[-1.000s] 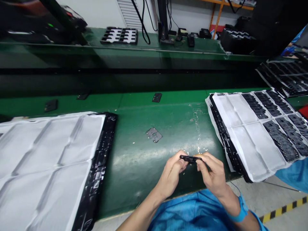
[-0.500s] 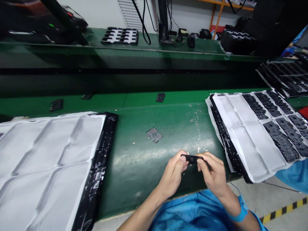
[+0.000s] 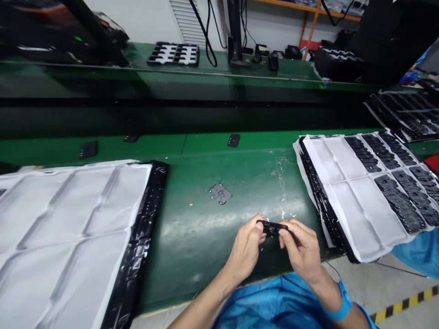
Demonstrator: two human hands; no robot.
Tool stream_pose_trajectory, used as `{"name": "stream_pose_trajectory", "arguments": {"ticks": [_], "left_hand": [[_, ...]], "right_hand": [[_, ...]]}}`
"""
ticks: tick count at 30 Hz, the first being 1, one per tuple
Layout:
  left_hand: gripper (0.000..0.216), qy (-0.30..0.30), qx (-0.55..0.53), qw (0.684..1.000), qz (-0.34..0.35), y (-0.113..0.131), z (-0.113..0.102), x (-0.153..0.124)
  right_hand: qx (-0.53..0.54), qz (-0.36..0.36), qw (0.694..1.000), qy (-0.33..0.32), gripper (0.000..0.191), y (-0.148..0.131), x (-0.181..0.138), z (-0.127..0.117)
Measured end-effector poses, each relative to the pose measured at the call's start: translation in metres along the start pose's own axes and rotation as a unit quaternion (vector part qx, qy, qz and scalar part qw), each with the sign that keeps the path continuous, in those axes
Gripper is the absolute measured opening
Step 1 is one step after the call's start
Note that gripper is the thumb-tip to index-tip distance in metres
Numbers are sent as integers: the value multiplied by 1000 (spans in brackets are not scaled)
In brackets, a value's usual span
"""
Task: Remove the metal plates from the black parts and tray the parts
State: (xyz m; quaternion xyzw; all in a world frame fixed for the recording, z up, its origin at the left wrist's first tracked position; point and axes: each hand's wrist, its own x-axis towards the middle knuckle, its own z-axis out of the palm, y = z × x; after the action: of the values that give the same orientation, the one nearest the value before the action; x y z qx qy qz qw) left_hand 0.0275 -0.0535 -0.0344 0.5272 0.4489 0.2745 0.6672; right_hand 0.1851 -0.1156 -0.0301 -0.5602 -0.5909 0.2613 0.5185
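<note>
Between my two hands, above the near edge of the green table, is a small flat black plastic part [image 3: 272, 227], seen nearly edge-on. My left hand [image 3: 247, 244] pinches its left end, thumb on the near side. My right hand [image 3: 303, 246] grips its right end between thumb and fingers, with a blue band on that wrist. Beyond my hands a thin dark grey plastic plate [image 3: 221, 193] with cut-outs lies flat on the table.
At right stands a stack of trays [image 3: 363, 214] with white lining, partly filled with black parts. White-lined trays [image 3: 68, 228] lie at left. Along the bright green strip sit a black part [image 3: 233, 140], another black part [image 3: 88, 149] and a dark piece [image 3: 132, 138].
The black parts on the bright green strip have shifted to the right. The part in my hands has tilted a little, showing more of its face. The grey plate has stayed put.
</note>
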Motion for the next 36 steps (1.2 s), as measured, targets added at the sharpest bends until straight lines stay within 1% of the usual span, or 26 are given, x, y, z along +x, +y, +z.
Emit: {"name": "stream_pose_trajectory", "arguments": {"ticks": [4,8,12,15,19,24,28,30,33,36], "left_hand": [[34,5,12,1000,-6,-2,0,0],[28,-13,15,1000,5,-3,-1,1],[16,-33,40,997,52,1,-3,1],[13,-61,70,992,85,4,-9,-1],[19,-82,158,980,93,0,-23,-7],[27,-106,269,949,123,-7,-36,-14],[35,-96,303,935,156,-4,-44,-22],[40,-78,308,933,170,-1,-49,-25],[37,-24,286,944,160,2,-57,-28],[29,10,213,967,136,3,-59,-29]], "right_hand": [[8,9,1000,0,22,1,0,0],[20,37,999,2,24,2,0,1],[62,100,993,16,28,4,0,4],[96,151,984,17,29,6,0,5],[121,197,972,36,32,7,2,3],[136,209,967,48,34,7,6,3],[134,209,968,40,32,5,5,6],[139,213,967,26,30,4,6,10],[154,219,963,-11,29,2,7,21],[173,218,959,-46,27,-2,10,31]]}}
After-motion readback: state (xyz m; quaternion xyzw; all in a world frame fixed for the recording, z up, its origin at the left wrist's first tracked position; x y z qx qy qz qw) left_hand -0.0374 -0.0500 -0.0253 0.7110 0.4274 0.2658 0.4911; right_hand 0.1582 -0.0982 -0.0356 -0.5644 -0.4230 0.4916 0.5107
